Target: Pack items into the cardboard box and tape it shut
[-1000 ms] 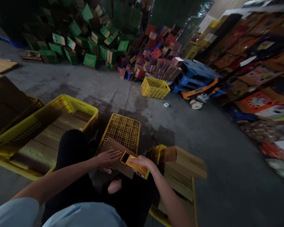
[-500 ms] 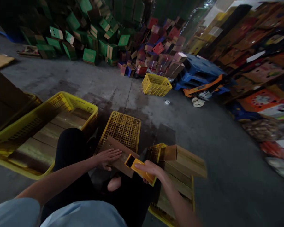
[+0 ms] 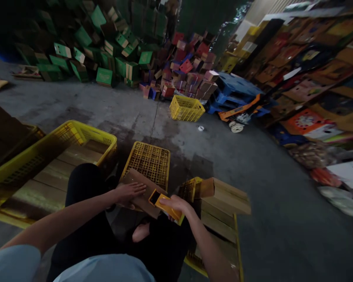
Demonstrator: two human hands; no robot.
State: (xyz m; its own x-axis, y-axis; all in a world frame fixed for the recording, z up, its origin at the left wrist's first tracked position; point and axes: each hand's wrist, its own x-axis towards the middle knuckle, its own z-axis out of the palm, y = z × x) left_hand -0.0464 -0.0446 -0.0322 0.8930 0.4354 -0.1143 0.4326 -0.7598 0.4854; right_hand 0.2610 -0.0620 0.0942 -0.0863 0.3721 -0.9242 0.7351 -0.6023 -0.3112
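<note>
a pair of bare hands at work over brown cardboard: the left hand [image 3: 130,192] lies open and flat, fingers together toward three o'clock, on a smooth-faced, oblong carton [image 3: 144,196], while the right hand [image 3: 175,204] is closed around a boxy, yellow-orange tool [image 3: 168,207] with a dark opening in its nose. the carton sits low in the view, at seven o'clock from its center, overlapping the near edge of a yellow plastic crate [image 3: 151,160] with a coarse square lattice. from the carton, a deep yellow crate [image 3: 102,138] of long brown cartons [image 3: 42,194] stands at nine to ten o'clock; another slatted crate [image 3: 190,188], at four o'clock, bears more cardboard, a folded box [image 3: 229,197] lying across its top. the worker wears a light blue shirt [image 3: 102,269] and dark trousers.

the floor [image 3: 241,164] is gray, hard and blotched with dark stains in a dim storage room. green boxes [image 3: 104,77] lie tumbled at eleven o'clock, red ones [image 3: 186,65] near one, and blue pallets [image 3: 235,88] beside an orange pallet jack [image 3: 241,107] between one and two.

the tool's nose points to ten o'clock, over the carton's right part; whether it touches cannot be told. its long axis runs ten to four, roughly matching the carton's.
</note>
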